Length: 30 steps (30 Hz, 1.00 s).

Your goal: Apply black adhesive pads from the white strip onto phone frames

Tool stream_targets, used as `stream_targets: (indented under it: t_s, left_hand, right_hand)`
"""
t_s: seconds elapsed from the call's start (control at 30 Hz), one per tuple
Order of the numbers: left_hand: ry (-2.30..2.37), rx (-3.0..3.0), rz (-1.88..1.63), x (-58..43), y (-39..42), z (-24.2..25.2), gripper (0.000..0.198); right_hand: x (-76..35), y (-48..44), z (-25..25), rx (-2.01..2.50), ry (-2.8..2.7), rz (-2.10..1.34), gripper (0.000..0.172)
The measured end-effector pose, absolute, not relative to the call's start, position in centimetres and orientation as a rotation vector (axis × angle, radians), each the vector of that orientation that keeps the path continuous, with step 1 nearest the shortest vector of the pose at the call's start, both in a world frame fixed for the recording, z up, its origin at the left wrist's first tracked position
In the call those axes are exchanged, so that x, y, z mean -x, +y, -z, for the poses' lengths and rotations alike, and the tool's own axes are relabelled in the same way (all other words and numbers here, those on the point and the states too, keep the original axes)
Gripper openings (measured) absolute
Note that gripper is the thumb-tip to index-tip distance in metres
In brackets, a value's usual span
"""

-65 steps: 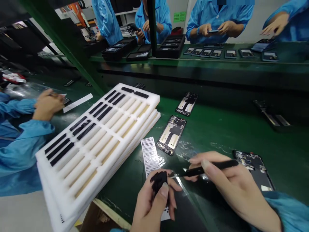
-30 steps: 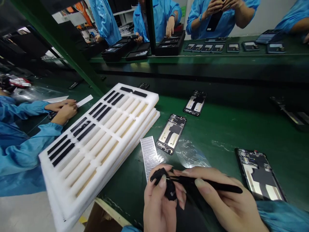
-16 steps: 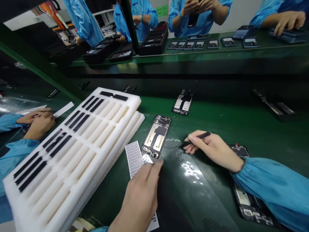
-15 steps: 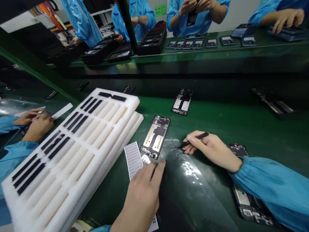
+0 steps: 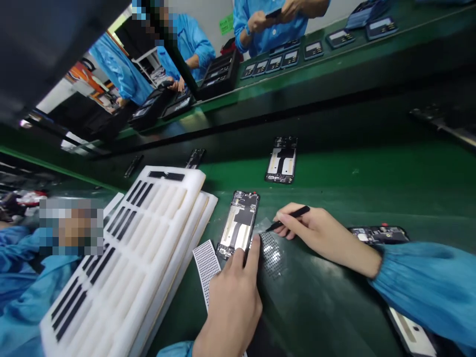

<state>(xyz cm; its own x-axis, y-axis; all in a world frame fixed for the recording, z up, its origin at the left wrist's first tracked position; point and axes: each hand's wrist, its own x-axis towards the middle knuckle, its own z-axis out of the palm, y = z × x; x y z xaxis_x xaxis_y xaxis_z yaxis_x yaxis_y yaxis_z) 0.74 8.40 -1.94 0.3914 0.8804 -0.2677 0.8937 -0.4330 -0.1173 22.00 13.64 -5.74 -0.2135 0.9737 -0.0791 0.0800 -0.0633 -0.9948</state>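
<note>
Head cam: L hand (image 5: 232,302), fingers out, pins phone frame (image 5: 240,225) to desk (image 5: 334,178); R hand (image 5: 323,233) pinches tweezers (image 5: 288,218), tip at dotted film (image 5: 271,250). Best keep frame steady, tweezers low & light.

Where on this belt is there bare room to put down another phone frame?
Bare green belt lies beyond the right hand with its black tweezers, between the far phone frame and the frame at the right. Crowded: foam trays, perforated sheet, middle frame, dotted film, left hand.
</note>
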Motion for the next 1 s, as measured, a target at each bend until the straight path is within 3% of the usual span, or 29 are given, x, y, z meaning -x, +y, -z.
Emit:
stream_targets:
  t_s: [0.27, 0.37, 0.5, 0.67, 1.0]
  left_hand:
    - [1.625, -2.539, 0.570, -0.9, 9.2, 1.7, 0.090]
    - [1.652, -2.326, 0.245, -0.6, 9.3, 1.7, 0.079]
    - [1.633, -1.798, -0.276, -0.8, 9.1, 0.5, 0.036]
    - [1.082, -0.733, -0.723, -1.2, 8.4, -1.1, 0.028]
    - [0.747, -0.599, -0.766, -0.5, 7.8, -0.7, 0.028]
  right_hand:
    - [-22.0, 13.3, 5.8, 1.222, -1.480, -1.315, 0.027]
    - [-21.9, 13.3, 5.8, 1.191, -1.428, -1.342, 0.026]
    - [-21.9, 13.4, 5.4, 1.148, -1.324, -1.359, 0.032]
    - [-21.8, 12.2, 2.9, 0.970, -1.246, -1.432, 0.043]
    - [-20.7, 9.8, 0.6, 0.842, -1.220, -1.485, 0.029]
